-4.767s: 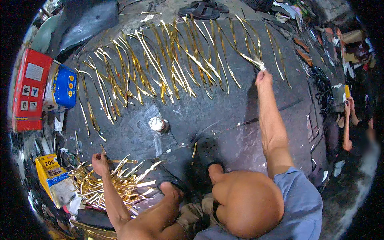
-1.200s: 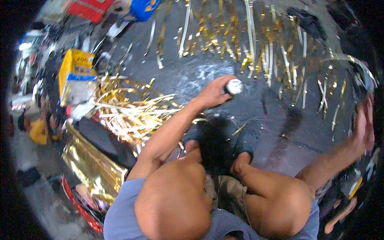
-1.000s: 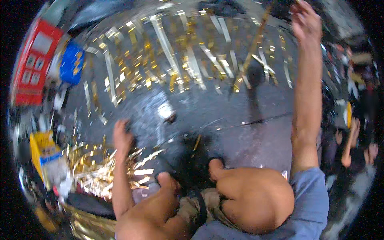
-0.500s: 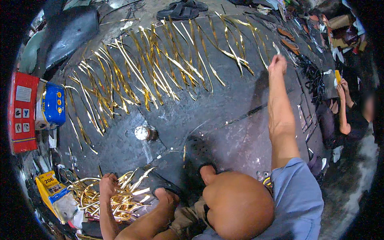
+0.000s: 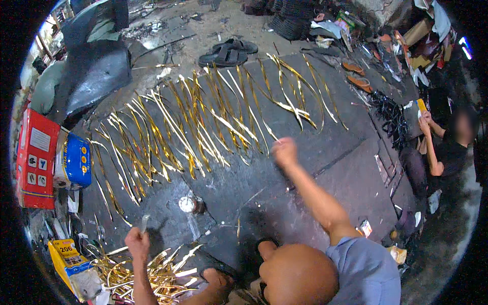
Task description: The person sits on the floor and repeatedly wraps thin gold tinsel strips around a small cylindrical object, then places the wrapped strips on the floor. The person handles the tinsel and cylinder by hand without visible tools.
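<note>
While the left hand [image 5: 137, 239] clutches a thin pale stick-like tool [image 5: 144, 222] just above the loose heap of cut gold foil strips [image 5: 147, 274], the right hand [image 5: 284, 151] hangs blurred beyond a small round metal tin [image 5: 187, 204] — whether its fingers are curled or apart I cannot tell. Farther from the tin, long gold strips [image 5: 203, 122] lie in rows on the dark stone floor [image 5: 335, 168].
</note>
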Demonstrator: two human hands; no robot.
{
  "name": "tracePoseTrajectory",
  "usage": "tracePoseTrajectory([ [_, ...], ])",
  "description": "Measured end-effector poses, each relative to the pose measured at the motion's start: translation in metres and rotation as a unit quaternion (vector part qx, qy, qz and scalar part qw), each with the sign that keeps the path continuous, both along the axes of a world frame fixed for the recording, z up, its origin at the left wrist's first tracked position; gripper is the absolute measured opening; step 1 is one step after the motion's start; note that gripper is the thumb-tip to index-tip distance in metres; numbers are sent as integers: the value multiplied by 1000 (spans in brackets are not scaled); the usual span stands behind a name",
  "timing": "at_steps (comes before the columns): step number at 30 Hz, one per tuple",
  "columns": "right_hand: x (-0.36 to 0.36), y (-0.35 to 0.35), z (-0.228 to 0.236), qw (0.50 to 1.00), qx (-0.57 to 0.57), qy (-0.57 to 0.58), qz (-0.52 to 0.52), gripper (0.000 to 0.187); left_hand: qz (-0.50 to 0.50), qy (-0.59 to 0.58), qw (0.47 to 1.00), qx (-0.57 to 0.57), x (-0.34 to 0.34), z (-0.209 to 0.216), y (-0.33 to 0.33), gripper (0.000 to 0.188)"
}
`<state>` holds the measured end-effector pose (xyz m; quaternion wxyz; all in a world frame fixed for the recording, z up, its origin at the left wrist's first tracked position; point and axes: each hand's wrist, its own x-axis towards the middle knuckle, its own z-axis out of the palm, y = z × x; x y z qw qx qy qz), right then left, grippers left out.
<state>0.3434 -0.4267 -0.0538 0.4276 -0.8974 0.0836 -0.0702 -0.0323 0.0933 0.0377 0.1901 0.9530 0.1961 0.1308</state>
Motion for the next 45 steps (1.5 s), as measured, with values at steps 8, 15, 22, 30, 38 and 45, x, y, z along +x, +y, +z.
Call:
tracePoseTrajectory([
  [8,-171,188,64,861,66,35,504,89,12,-25,964,-264,70,-16,-89,15],
  [15,-154,214,53,894,45,159,416,59,159,4,849,-504,68,-46,-94,19],
  [22,-144,226,100,903,351,56,243,52,159,34,728,-666,58,-10,-95,48],
  [30,-184,247,104,901,267,61,336,89,9,-48,454,-889,40,-29,-94,73],
  [38,-129,169,61,951,210,37,222,71,37,109,677,-727,59,9,-79,48],
  [45,-122,163,73,944,231,17,234,70,-2,175,866,-468,93,-39,-81,23],
])
